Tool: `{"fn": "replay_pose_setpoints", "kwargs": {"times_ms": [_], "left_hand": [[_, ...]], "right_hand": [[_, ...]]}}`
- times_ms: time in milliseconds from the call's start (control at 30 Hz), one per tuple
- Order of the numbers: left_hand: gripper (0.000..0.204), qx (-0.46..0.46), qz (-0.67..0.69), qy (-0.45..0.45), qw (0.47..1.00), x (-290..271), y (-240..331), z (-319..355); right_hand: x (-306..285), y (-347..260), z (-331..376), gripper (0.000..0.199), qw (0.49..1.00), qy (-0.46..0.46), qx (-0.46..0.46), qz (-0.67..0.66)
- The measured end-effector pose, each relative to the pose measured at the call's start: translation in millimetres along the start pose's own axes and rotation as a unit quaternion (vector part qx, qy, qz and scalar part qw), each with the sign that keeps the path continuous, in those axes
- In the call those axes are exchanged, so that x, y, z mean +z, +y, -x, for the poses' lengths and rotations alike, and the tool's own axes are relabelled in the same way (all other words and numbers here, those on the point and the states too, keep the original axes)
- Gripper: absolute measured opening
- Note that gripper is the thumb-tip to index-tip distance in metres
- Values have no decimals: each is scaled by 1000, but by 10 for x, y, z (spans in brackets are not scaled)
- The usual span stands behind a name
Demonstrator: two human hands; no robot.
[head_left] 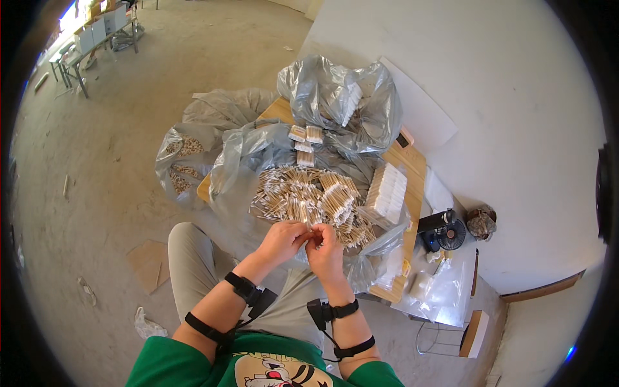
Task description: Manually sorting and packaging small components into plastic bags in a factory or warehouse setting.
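Observation:
My left hand [285, 239] and my right hand [325, 254] meet at the near edge of a heap of wooden-stick cotton swabs [284, 193]. Fingers and thumbs of both are closed in a pinch. Between them is what looks like a small clear packet of cotton swabs [304, 211], partly covered by my fingertips. The loose heap lies on grey plastic sheeting [242, 158] over a wooden table [412, 187]. Beyond the heap sit several filled swab packets [305, 147]. To its right stands a block of stacked white packs [387, 193].
A large grey plastic bag [309, 84] with white packs rises at the table's far side. Left of the table, another bag [184, 155] holds loose swabs. At right are a small black fan [451, 235], clear plastic bags [442, 293] and a white wall [490, 97].

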State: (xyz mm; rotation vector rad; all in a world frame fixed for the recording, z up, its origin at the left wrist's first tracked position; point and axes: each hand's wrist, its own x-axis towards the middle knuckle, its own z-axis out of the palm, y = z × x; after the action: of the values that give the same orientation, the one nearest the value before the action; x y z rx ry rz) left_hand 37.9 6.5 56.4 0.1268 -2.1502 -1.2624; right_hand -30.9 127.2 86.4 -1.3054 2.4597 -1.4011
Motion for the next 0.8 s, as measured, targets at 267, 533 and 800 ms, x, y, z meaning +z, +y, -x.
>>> {"fn": "replay_pose_setpoints", "kwargs": {"times_ms": [267, 533, 800], "left_hand": [[15, 25, -43, 31, 998, -40, 37, -27], [12, 9, -83, -48, 995, -32, 34, -9], [15, 9, -57, 119, 991, -104, 55, -172]], "right_hand": [[-27, 96, -122, 28, 989, 49, -63, 121], [27, 145, -130, 21, 998, -12, -40, 39], [91, 437, -116, 19, 969, 76, 174, -156]]}}
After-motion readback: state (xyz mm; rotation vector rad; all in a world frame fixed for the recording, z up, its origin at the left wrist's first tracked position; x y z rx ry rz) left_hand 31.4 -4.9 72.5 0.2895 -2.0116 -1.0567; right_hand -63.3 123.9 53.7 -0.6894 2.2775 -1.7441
